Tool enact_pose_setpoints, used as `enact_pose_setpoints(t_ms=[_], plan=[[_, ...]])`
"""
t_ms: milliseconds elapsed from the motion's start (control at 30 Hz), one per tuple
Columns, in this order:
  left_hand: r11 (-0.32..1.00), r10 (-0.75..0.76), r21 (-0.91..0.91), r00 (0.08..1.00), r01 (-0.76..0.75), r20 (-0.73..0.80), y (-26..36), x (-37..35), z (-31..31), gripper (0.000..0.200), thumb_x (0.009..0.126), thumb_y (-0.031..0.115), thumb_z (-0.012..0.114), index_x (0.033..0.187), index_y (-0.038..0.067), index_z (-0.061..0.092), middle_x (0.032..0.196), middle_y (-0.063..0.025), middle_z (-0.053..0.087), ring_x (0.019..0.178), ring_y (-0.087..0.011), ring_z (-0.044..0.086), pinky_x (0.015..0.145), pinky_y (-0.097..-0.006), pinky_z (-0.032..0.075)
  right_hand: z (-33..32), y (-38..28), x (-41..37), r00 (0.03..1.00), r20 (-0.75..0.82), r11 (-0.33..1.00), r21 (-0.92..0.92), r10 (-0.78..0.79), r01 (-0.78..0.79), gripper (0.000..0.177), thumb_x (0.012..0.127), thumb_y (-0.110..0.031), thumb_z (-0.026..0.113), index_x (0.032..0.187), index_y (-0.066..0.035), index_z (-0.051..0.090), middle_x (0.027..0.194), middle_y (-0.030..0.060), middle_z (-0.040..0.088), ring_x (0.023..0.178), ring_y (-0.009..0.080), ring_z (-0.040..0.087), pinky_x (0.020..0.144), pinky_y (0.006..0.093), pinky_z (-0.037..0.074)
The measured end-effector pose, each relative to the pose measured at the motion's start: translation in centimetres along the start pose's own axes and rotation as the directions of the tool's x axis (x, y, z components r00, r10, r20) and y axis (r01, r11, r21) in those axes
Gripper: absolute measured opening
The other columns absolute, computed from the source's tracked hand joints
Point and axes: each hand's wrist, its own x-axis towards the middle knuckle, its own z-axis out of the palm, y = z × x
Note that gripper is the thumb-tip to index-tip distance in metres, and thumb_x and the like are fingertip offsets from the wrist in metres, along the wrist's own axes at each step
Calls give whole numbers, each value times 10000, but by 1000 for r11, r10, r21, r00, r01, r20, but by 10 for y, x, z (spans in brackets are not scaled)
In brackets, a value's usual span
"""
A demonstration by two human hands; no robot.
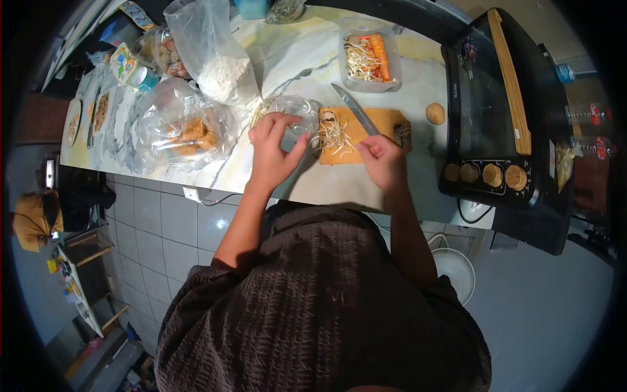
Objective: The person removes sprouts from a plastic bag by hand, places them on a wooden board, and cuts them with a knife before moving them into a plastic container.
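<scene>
Sprouts (334, 136): loose heap on the left part of the board (385, 119), a few strands spilling over its left edge. Dark clump (401, 134) at the board's right end; its nature cannot be told.

Knife (353, 106): slanted across the board, blade tip pointing away from the person and leftward, past the far edge. Right hand (383, 158): fingers closed around the handle, at the board's near side.

Left hand (277, 145): fingers spread and bent, thumb apart, nothing seen in the grasp. It is just left of the sprouts, beside a clear bag (297, 108); contact with either cannot be told.

Beyond the board: tub (369, 85) holding more sprouts and an orange carrot (379, 57). Right of the board, well apart from the tub: a round tan item (435, 114), near the black oven (483, 171).

Left of the left hand: knotted bag (157, 117) with orange-brown chunks (194, 136). Behind that: tall bag of white powder (225, 77). All rest on the marbled counter (418, 62).
</scene>
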Motion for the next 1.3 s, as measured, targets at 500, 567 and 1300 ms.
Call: enact_pose_setpoints(t_ms=[500, 567, 1300], plan=[[953, 30, 265, 916, -146, 399, 42, 0, 81, 245, 771, 254, 737, 980, 128, 712, 1077, -103, 550, 1064, -307, 457, 864, -453, 335, -70, 42, -54, 996, -77, 960, -279, -46, 22, 473, 715, -245, 862, 889, -39, 473, 766, 129, 579, 720, 328, 591, 645, 412, 468], [946, 26, 285, 912, -155, 410, 44, -1, 87, 231, 773, 256, 734, 969, 135, 717, 1077, -100, 546, 1062, -310, 456, 861, -452, 336, -67, 38, -52, 997, -38, 974, -216, 63, -70, 466, 719, -240, 854, 922, -48, 481, 771, 136, 600, 731, 353, 608, 659, 439, 476], [867, -265, -313, 890, 389, 372, 40, 12, 80, 166, 935, 161, 649, 951, -3, 630, 796, -58, 625, 690, -104, 570, 633, -265, 466, -111, 33, -73, 992, 50, 989, -94, 117, -112, 264, 916, -289, 653, 1110, -109, 647, 787, 213, 658, 816, 423, 643, 705, 489, 507]])
